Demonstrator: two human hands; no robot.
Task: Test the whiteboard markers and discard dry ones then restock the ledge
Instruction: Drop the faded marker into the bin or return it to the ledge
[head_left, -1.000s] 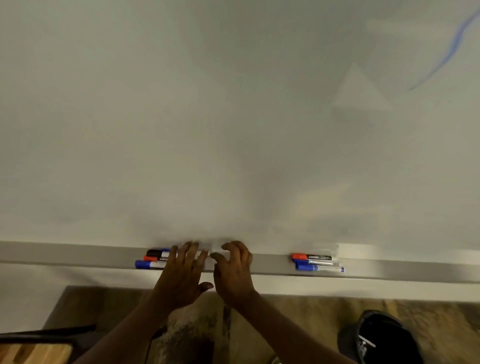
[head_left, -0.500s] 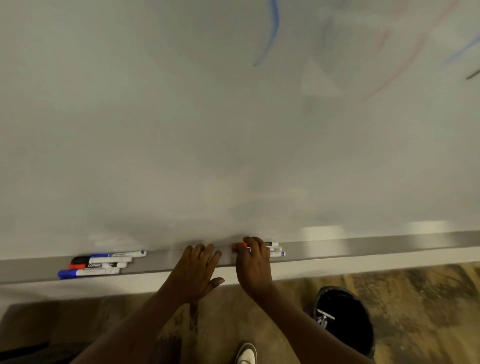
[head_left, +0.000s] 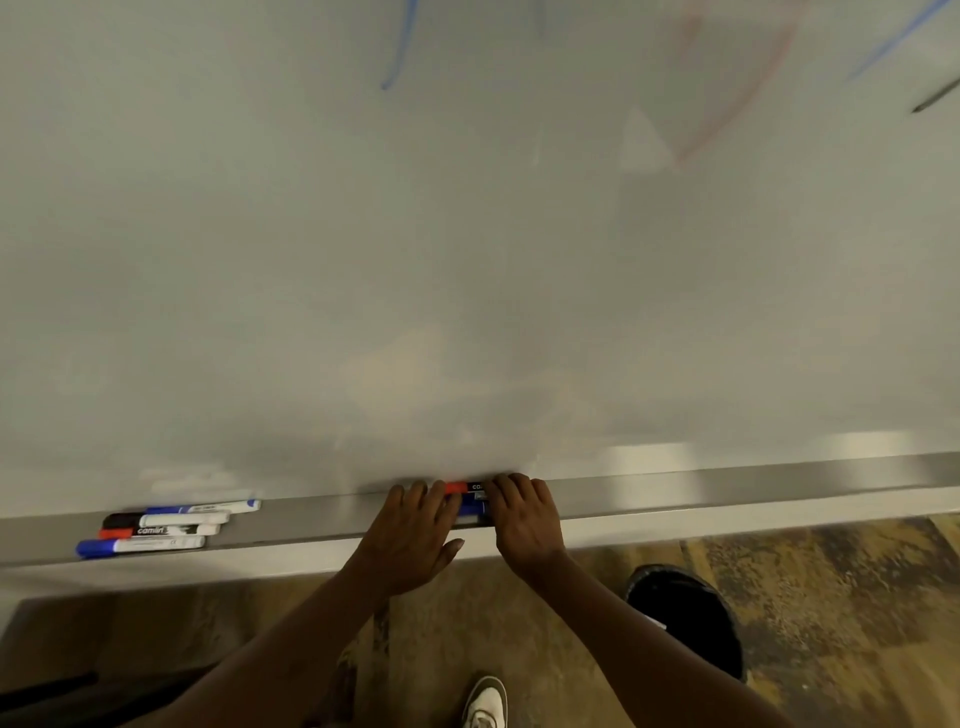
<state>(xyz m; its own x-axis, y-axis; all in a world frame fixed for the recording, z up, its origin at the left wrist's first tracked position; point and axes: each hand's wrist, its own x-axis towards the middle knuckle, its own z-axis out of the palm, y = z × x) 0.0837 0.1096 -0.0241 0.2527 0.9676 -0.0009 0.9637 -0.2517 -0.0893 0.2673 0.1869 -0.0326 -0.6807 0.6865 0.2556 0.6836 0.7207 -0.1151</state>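
- markers (head_left: 470, 506) are laid on the ledge (head_left: 727, 483) between both hands.
- left hand (head_left: 415, 535) is spread flat against them.
- right hand (head_left: 524, 519) is curled over them; grip cannot be told.
- more markers (head_left: 166, 527) are seen far left.

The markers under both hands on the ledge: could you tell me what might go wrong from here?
The markers between the left hand and right hand lie near the front of the ledge; a nudge could roll one off. Sliding them left could mix them with the other four markers.
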